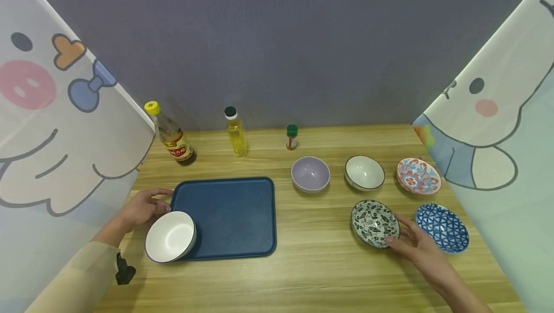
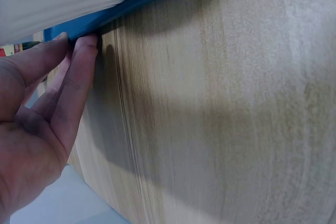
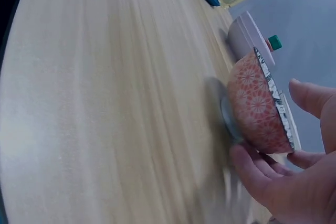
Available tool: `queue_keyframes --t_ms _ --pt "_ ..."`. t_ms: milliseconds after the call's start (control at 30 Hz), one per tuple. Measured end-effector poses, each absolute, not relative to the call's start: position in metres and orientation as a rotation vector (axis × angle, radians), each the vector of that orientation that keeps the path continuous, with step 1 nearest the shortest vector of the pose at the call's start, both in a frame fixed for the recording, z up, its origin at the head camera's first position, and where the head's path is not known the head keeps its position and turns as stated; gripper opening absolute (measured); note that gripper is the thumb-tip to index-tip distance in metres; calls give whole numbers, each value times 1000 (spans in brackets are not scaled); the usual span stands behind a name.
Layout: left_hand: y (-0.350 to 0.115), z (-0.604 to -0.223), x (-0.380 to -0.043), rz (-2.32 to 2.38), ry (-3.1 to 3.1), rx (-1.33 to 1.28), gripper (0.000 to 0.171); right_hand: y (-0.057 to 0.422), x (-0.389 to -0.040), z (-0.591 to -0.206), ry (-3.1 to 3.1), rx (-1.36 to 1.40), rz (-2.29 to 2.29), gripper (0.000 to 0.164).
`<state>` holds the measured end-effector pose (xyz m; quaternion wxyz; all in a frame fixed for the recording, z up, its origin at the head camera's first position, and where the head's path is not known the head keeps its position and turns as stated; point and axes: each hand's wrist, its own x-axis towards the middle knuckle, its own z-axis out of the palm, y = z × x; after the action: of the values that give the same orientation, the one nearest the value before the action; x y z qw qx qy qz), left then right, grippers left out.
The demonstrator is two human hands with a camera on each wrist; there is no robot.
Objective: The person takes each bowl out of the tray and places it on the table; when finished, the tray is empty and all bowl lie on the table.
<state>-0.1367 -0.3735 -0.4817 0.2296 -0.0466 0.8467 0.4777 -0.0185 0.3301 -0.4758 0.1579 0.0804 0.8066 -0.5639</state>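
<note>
My left hand (image 1: 146, 207) pinches the left edge of a dark blue tray (image 1: 233, 250) between thumb and fingers; the left wrist view shows the fingertips at the tray rim (image 2: 94, 22). A white bowl with a dark rim (image 1: 170, 237) sits over the tray's near-left corner, just in front of that hand. On the right, my right hand (image 1: 417, 245) grips a bowl with a black-and-white leaf pattern inside (image 1: 374, 224), thumb at its rim and fingers along its side. Seen from the right wrist, this bowl's outside (image 3: 257, 103) is red with pale flowers.
Right of the tray stand a lilac bowl (image 1: 310, 174), a white brown-rimmed bowl (image 1: 364, 173), a red-and-blue flowered bowl (image 1: 419, 176) and a blue patterned bowl (image 1: 442, 229). Along the back wall are a yellow-capped sauce bottle (image 1: 175, 140), an oil bottle (image 1: 236, 135) and a green-capped spice jar (image 1: 292, 138).
</note>
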Motion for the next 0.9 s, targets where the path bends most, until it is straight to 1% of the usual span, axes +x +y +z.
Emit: queue_keyframes --t_ms 267,500,667,800,900 --pt "-374 -483 -138 1306 2336 -124 59 330 -30 -453 2551 142 -1412 81" --pt "-374 -484 -137 1314 2334 -113 59 316 -53 -424 2589 -7 -1418 78" --pt "-373 -484 -136 1320 2335 -114 58 286 -70 -412 2525 -174 -1529 71" --pt "-373 -483 -136 1327 2334 -107 57 252 -87 -413 2439 -325 -1622 65" --pt "-373 -483 -136 1335 2332 -101 57 223 -101 -417 2366 -433 -1663 64"
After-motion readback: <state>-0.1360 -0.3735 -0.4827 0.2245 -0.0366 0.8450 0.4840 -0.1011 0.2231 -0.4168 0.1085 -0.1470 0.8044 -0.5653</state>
